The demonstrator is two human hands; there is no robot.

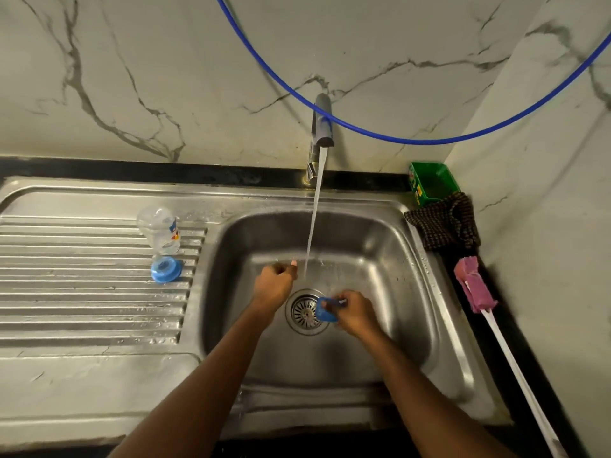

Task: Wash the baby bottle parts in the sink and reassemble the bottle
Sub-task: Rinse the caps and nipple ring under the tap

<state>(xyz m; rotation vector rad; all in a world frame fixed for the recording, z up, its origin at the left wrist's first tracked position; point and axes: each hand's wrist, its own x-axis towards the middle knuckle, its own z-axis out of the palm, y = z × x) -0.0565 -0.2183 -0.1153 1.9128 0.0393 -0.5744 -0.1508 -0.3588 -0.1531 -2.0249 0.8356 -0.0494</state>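
Observation:
My right hand (355, 312) holds a small blue bottle part (325, 310) low in the steel sink (406, 259), just over the drain (304, 312) and beside the running water stream (314, 219). My left hand (274, 282) is a loose fist left of the stream; I see nothing in it. On the ribbed drainboard (82, 285) the clear bottle body (160, 230) stands upside down. A blue collar ring (166, 269) lies in front of it.
The tap (322, 122) juts from the marble wall with a blue hose (429, 140) looped across it. A green tub (433, 186) and a checked cloth (446, 223) sit at the right corner. A pink bottle brush (472, 285) with a white handle lies along the right counter.

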